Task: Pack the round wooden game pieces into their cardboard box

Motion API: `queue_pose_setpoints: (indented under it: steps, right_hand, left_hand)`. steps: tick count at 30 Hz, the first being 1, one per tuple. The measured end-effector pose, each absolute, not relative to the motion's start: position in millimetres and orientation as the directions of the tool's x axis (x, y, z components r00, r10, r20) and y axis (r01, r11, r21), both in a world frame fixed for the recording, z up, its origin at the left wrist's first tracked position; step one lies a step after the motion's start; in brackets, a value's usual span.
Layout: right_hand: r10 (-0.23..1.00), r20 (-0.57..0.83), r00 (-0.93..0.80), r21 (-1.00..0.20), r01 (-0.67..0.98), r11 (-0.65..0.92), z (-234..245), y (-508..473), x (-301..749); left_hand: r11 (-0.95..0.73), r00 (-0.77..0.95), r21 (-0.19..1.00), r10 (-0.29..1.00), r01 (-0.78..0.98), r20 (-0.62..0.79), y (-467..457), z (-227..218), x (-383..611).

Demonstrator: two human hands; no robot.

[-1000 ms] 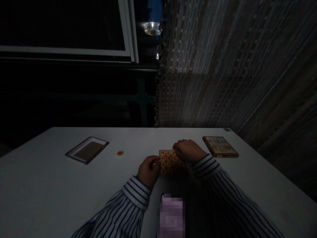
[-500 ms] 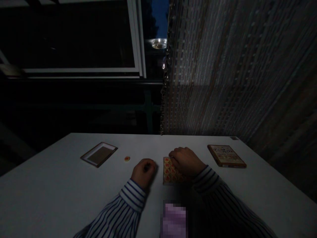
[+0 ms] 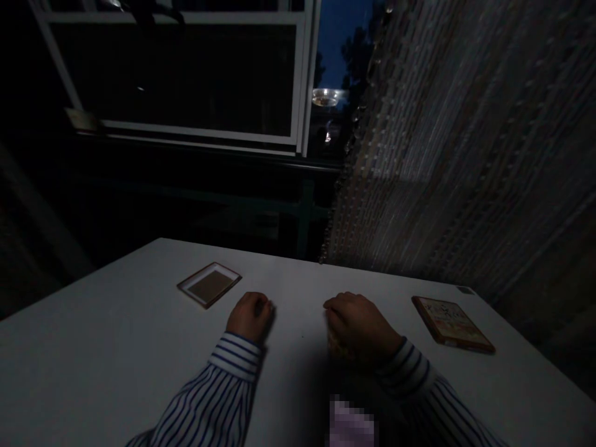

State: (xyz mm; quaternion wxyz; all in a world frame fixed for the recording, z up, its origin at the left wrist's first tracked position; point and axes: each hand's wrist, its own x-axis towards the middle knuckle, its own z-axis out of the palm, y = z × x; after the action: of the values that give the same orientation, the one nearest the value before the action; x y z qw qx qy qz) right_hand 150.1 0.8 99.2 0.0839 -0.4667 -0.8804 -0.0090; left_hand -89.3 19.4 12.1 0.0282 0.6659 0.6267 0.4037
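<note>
My left hand (image 3: 249, 315) rests on the white table (image 3: 116, 354) with its fingers curled into a fist; anything inside it is hidden. The loose round game piece is out of sight where this hand lies. My right hand (image 3: 359, 325) is curled over a block of round yellow pieces with red marks (image 3: 333, 345), and only a dark sliver of the block shows under the palm. Both arms wear blue-and-white striped sleeves.
A shallow open box tray (image 3: 209, 284) lies just beyond my left hand. A printed box lid (image 3: 451, 323) lies to the right, near the table's far edge. A bead curtain (image 3: 465, 155) hangs behind the table, and a dark window (image 3: 186, 68) is at the left.
My left hand left the block and slid left to where the loose piece lay; that piece no longer shows. My right hand now covers almost the whole block. The camera turned left.
</note>
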Motion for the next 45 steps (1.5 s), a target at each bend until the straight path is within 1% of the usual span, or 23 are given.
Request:
queue_pose_setpoints:
  steps: [5, 11, 14, 16, 22, 26, 30, 37, 45]
  right_hand:
    - [0.805, 0.102, -0.585, -0.011, 0.808, 0.588, 101, 4, 130]
    - [0.777, 0.062, -0.627, 0.066, 0.779, 0.624, 93, 2, 102]
    - [0.759, 0.122, -0.640, 0.063, 0.768, 0.637, 80, 4, 89]
    - [0.761, 0.133, -0.635, 0.055, 0.771, 0.634, 72, 6, 84]
    - [0.747, 0.166, -0.644, 0.058, 0.763, 0.644, 58, 8, 80]
    - [0.741, 0.156, -0.653, 0.056, 0.755, 0.654, 54, 10, 81]
    - [0.747, 0.136, -0.650, 0.059, 0.758, 0.649, 51, 10, 81]
    - [0.742, 0.136, -0.656, 0.058, 0.753, 0.655, 50, 9, 82]
    - [0.761, 0.139, -0.634, 0.042, 0.771, 0.635, 53, 9, 84]
  left_hand:
    - [-0.157, -0.138, 0.490, 0.848, 0.857, 0.512, 27, 1, -102]
    - [-0.039, -0.193, 0.439, 0.861, 0.898, 0.471, 33, -9, -105]
    - [-0.002, -0.204, 0.440, 0.884, 0.898, 0.420, 34, -10, -106]
    - [0.013, -0.208, 0.442, 0.895, 0.897, 0.396, 34, -10, -106]
    - [0.030, -0.197, 0.400, 0.901, 0.916, 0.386, 36, -10, -106]
    - [0.038, -0.202, 0.392, 0.900, 0.919, 0.387, 37, -9, -105]
    - [0.061, -0.229, 0.413, 0.900, 0.909, 0.372, 37, -7, -104]
    - [0.019, -0.221, 0.441, 0.884, 0.898, 0.411, 37, -8, -103]
    - [-0.181, -0.158, 0.516, 0.824, 0.837, 0.545, 36, -5, -101]
